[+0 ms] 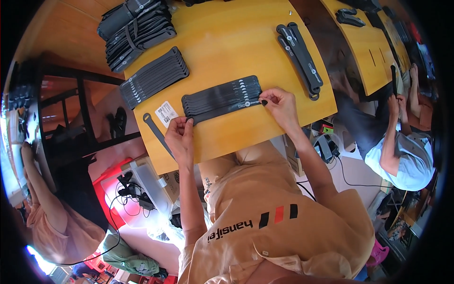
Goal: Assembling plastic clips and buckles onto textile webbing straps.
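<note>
A fanned row of black hook-and-loop straps [220,100] lies overlapped on the yellow table in front of me. My left hand [179,137] pinches the left end of the nearest strap between thumb and fingers. At the right end of that same strap, my right hand [280,105] is closed in a pinch, with a small black tip showing at its fingers. A single black strap [158,134] with a slotted end lies beside my left hand, partly covered by it. Just above that hand sits a white printed label [166,113].
Another fanned row of straps [153,76] lies to the left on the table [227,38]. Behind it rises a tall bundled stack of straps [139,40]. Several loose straps [300,61] lie at the right. Co-workers sit on both sides, one in a light blue shirt [402,158].
</note>
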Tool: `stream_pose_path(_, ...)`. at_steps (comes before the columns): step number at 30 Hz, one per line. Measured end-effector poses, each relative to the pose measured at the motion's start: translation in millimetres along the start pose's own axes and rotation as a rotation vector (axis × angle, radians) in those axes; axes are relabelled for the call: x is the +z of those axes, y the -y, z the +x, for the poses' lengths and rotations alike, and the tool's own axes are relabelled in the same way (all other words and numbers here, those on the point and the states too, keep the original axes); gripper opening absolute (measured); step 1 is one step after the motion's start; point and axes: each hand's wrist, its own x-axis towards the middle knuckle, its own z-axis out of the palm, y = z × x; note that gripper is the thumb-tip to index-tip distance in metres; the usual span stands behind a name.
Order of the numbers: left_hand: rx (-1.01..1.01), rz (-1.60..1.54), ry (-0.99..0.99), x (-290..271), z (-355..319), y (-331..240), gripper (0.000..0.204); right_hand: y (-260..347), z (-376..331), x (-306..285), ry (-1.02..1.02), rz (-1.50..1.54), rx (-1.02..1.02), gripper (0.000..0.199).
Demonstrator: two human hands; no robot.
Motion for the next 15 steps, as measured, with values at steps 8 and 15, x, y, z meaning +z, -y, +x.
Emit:
stream_pose_path(8, 0.002, -0.022, -0.002, 2.5, 1.3, 0.8, 0.009, 1.5, 0.0, 0.2, -0.038, 0.041, 0.028, 0.009)
stream_pose_path(15, 0.006, 0.006, -0.017, 1.7, 2.0, 1.6, 0.01, -5.5, 1.2, 1.7, -0.014, 0.104, 0.014, 0.009)
